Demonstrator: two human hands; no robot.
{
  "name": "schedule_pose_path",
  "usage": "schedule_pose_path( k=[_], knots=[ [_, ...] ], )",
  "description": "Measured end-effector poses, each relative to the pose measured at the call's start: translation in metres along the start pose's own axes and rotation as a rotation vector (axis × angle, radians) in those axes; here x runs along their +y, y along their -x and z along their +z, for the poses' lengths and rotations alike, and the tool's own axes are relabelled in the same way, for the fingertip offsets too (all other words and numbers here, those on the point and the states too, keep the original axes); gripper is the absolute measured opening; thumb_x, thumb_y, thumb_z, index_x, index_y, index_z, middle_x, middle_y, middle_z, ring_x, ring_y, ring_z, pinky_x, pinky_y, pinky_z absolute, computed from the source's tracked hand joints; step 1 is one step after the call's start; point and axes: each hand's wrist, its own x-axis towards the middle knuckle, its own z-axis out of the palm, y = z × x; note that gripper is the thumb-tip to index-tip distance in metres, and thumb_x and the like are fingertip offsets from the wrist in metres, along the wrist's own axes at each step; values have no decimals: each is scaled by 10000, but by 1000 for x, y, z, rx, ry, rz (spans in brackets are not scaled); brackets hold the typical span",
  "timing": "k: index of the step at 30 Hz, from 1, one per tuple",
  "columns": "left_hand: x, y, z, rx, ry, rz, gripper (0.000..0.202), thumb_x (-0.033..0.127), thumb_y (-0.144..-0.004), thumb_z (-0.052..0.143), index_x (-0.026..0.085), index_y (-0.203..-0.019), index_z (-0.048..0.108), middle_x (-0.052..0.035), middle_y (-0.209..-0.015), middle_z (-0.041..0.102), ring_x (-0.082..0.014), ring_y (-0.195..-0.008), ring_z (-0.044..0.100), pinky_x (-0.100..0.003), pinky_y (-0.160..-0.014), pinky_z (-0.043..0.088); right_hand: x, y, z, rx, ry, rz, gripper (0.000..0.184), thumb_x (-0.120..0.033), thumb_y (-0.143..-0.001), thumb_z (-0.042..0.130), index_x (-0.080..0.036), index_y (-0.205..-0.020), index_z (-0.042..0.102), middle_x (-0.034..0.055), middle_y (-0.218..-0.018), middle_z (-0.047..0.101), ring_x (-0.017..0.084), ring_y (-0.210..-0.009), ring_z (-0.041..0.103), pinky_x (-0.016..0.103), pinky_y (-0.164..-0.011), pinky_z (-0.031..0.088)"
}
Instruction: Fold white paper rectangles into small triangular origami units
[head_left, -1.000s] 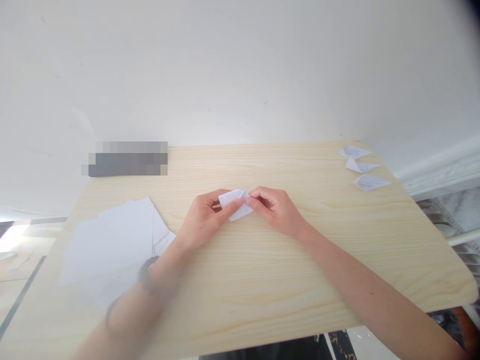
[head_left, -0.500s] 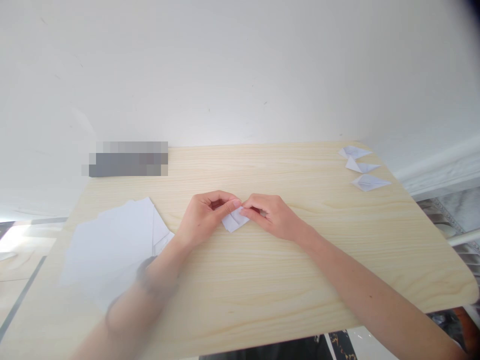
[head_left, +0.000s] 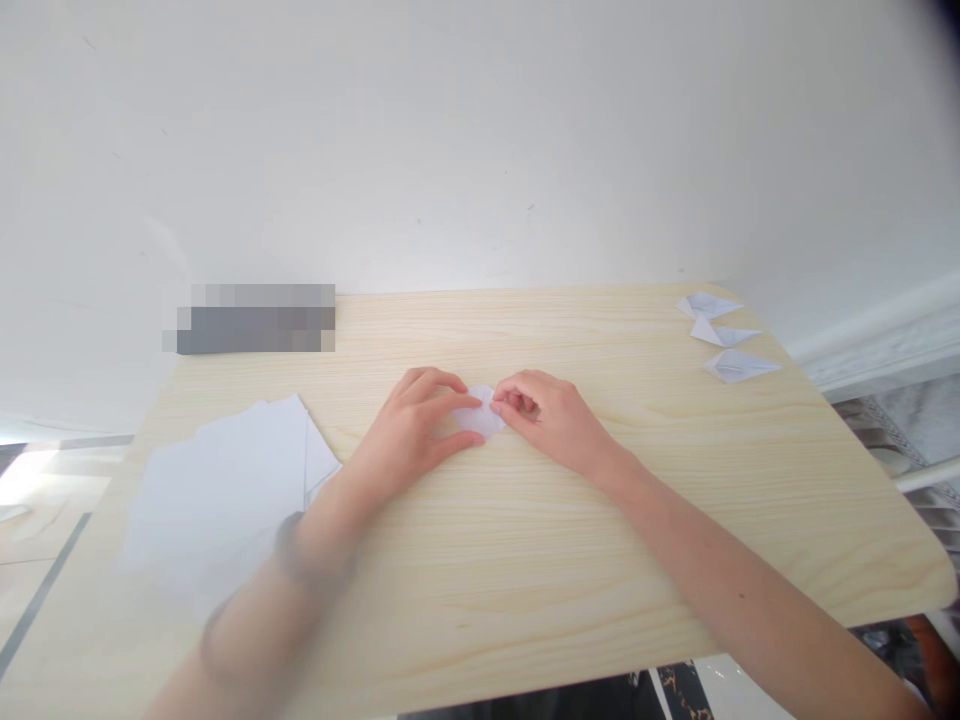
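The table (head_left: 480, 580), pale wood with fine streaky grain, lies under both hands and meets a scuffed white wall (head_left: 450, 150) beyond them. Past its edge, floor (head_left: 45, 540) shows left of the hands; a pale rail (head_left: 930, 475) shows far to their right, and a black, gold-flecked strip (head_left: 684, 690) below them. Away to the left beyond the left hand (head_left: 412, 425), a dark block (head_left: 255, 330) is pixelated, so any print there is unreadable. Sheets (head_left: 217, 480) lie beside the left forearm; three folds (head_left: 741, 366) lie right of and beyond the right hand (head_left: 559, 415). The paper (head_left: 481, 421) sits between the hands: left thumb and fingers spread around it, right fingertips pinching its right side.
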Motion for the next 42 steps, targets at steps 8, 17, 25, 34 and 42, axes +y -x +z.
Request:
schedule_pose_path(
  k=[8,17,25,34,42],
  knots=[
    [3,-2,-2,-27,-98,76,301,406,-809,592,225,-1045,639,-68,-1056,586,-211,-1001,506,-380,-894,418,4,0,-13,-143,13,-162,259,-314,-758,664,-232,-996,599,42,-1040,551,172,-990,539,311,-888,429],
    [1,-1,-4,-8,-92,85,313,397,-840,553,187,-1056,635,-79,-1019,614,-201,-965,532,-359,-870,434,13,-2,-15,-96,-37,-224,153,-322,-826,585,-211,-912,647,34,-956,595,132,-816,577,265,-737,459],
    [-1,0,0,3,-161,118,214,297,-884,498,213,-1019,641,-64,-998,611,-191,-928,539,-352,-828,438,10,-3,-14,-76,8,-281,160,-249,-903,464,-192,-905,614,46,-936,607,142,-878,564,285,-798,451],
    [1,-1,7,69,-95,19,195,248,-887,481,187,-925,662,-61,-857,610,-185,-838,537,-322,-728,455,7,-2,-9,-56,73,-185,165,-213,-907,437,-182,-830,580,28,-850,538,129,-810,518,269,-745,423],
    [5,-3,3,120,33,-163,139,243,-851,527,200,-853,659,-19,-836,678,-179,-854,576,-312,-758,459,7,-3,-8,-19,57,-144,179,-277,-905,450,-198,-811,580,25,-834,523,131,-768,512,271,-710,422]
  ],
)
